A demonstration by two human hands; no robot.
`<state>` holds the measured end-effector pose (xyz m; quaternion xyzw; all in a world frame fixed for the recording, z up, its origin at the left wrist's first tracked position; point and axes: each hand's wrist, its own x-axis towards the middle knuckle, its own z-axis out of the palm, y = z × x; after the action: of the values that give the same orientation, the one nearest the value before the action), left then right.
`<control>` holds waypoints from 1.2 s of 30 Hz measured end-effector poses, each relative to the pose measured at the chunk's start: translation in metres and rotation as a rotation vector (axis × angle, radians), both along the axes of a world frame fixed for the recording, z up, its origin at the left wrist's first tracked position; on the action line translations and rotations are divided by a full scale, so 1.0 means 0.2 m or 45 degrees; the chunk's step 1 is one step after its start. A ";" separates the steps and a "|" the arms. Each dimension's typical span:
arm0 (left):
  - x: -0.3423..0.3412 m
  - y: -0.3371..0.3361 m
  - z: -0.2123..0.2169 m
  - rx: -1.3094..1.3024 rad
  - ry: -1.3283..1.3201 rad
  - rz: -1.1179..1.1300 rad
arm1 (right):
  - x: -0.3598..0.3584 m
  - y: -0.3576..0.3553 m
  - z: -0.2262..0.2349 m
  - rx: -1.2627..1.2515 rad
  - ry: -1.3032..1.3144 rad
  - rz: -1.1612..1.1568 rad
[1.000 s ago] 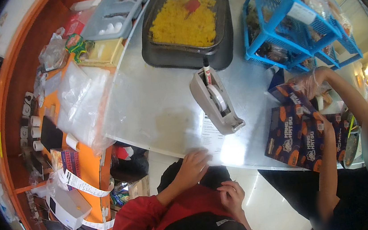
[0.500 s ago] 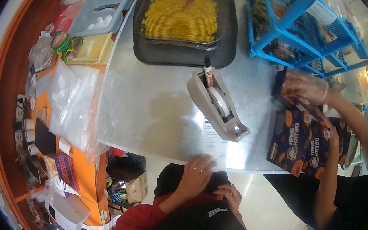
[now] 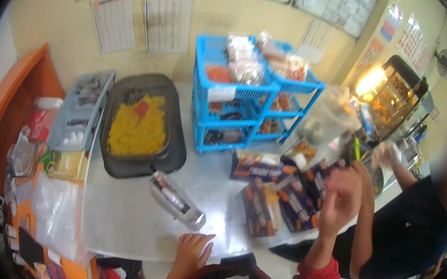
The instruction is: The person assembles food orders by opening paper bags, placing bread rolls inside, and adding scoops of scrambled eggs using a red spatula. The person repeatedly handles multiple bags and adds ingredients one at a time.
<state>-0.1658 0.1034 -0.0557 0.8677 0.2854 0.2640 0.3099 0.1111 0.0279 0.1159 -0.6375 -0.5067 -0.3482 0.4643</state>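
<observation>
Hands split: one on the counter, one in the air

Counter (image 3: 134, 219) work looks barely begun, going by how things lie. Left hand (image 3: 190, 250) is flat on the near edge of the pale countertop, fingers loosely spread, gripping nothing. Just beyond its fingertips sits the grey tape dispenser (image 3: 176, 200), untouched, lying at a slant. Right hand (image 3: 340, 199) is raised off the surface, fingers open and a little curled; it is blurred, and nothing shows in its grasp. Right beside it, to the left, the dark blue and orange boxes (image 3: 273, 199) lie flat in a loose heap on the counter, unassembled as far as I can tell, so any folding or taping looks like it lies ahead. Farther back, a black tray of yellow food (image 3: 138, 128) sits left of a blue wire rack (image 3: 246, 99) stocked with packets. At far right another person in a dark shirt (image 3: 407, 229) leans in, a gloved hand (image 3: 386, 154) up near a clear plastic bag (image 3: 325, 123).
</observation>
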 end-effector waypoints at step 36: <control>0.76 -0.08 0.25 0.185 0.029 0.485 | 1.29 1.35 0.24 -0.786 -0.231 0.477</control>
<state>-0.0145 0.0879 -0.0052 0.8210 0.4279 0.3281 0.1876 0.3685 0.2982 0.1645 -0.6102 -0.7349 -0.1429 0.2591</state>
